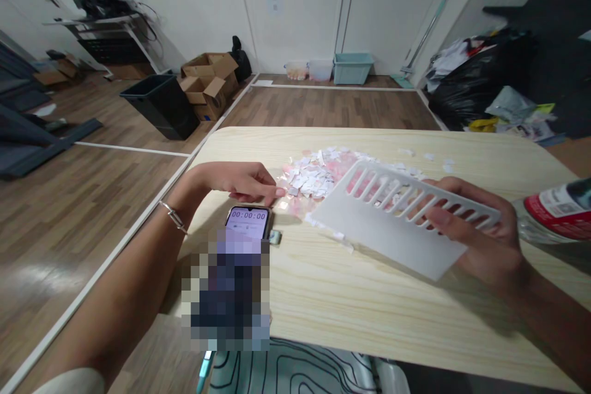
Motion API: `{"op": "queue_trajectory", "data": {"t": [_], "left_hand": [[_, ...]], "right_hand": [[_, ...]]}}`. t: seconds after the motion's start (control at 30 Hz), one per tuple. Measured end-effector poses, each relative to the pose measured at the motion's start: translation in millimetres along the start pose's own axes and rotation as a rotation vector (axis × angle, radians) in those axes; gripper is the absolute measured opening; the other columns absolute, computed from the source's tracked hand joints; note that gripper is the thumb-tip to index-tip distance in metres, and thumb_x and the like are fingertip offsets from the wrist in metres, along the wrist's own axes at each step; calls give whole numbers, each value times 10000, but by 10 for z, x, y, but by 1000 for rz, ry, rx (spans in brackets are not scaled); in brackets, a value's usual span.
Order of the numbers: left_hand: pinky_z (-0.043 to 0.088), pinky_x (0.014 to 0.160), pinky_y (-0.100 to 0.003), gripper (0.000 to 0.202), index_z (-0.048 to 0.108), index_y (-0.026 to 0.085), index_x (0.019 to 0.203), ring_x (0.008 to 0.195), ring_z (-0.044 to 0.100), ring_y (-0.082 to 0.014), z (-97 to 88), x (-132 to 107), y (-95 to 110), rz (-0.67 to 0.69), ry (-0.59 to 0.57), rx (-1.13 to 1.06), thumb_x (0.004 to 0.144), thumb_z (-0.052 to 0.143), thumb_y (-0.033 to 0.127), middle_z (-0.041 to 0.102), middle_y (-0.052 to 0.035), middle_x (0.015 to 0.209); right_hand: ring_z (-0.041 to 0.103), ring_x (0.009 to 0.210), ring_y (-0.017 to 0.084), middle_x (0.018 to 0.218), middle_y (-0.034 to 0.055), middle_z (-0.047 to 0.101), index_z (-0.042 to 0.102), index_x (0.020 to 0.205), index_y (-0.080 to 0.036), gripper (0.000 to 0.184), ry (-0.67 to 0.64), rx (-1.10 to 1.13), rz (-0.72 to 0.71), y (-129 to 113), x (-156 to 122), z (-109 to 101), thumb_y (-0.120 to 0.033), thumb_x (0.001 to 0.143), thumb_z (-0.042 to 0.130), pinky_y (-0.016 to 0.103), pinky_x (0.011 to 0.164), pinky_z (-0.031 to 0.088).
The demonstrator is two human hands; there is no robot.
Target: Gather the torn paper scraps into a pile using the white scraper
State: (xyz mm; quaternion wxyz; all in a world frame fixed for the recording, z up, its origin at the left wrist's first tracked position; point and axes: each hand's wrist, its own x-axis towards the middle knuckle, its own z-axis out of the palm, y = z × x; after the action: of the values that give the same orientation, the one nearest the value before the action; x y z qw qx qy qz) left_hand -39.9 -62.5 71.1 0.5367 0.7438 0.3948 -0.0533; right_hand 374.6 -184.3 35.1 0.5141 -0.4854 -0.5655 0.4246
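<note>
My right hand (492, 237) grips a white plastic panel (388, 234) with a row of long slots along its upper part, the thumb on the near face. It is tilted over the right side of a pile of small white paper scraps (311, 178), hiding part of it. Pink pieces and clear film show among the scraps. At the pile's left edge is my left hand (252, 181), its index finger stretched out and the other fingers partly bent, with nothing visible in it. Just below that hand lies a phone (249, 225) showing a zeroed timer.
A clear jar with a red label (561, 212) stands at the table's right. Loose scraps (447, 165) lie toward the far edge of the wooden table (332, 295). Beyond are a black bin (159, 104), cardboard boxes (207, 83) and black bags (480, 74) on the floor.
</note>
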Motion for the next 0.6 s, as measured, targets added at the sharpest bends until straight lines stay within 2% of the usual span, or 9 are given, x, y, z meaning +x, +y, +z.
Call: {"op": "queue_trajectory", "data": {"t": [0.1,0.2,0.37,0.43,0.5,0.6], "left_hand": [[256,435,-336,759,799,259,692,471,393,-164,22,18,12,-20,-17,-13,939,916,967,517,-12,522],[267,439,-332,756,812,252,682,471,393,-157,52,42,27,-7,-8,-15,914,943,959,507,-11,507],[284,472,-301,667,850,236,834,478,401,-126,101,195,-61,146,141,-92,994,941,877,534,24,532],[273,475,-296,710,777,245,784,473,389,-111,110,271,-134,209,221,-121,1013,916,903,540,26,532],[301,488,-306,834,652,261,655,463,366,-98,108,328,-207,250,298,-118,1036,847,978,515,18,496],[453,552,-354,1003,455,295,523,443,361,-102,96,360,-280,277,384,-116,1051,678,1119,463,2,433]], "right_hand": [[696,708,179,853,19,802,876,850,-268,462,32,34,-16,1,23,-42,-617,868,1178,271,621,492],[720,686,176,850,27,834,891,849,-266,486,-6,66,21,-63,74,-63,-641,840,1198,259,611,527],[611,519,146,658,-1,743,818,746,-253,612,30,36,171,-206,166,-18,-650,628,1269,234,462,439],[605,496,150,642,0,735,789,727,-253,629,30,33,230,-239,200,-4,-632,587,1271,240,443,431],[607,498,153,643,9,737,778,719,-254,635,21,17,255,-255,239,-22,-645,585,1260,244,447,432],[592,488,165,627,18,727,786,720,-263,621,56,-55,202,-271,306,-119,-681,587,1225,260,438,410]]}}
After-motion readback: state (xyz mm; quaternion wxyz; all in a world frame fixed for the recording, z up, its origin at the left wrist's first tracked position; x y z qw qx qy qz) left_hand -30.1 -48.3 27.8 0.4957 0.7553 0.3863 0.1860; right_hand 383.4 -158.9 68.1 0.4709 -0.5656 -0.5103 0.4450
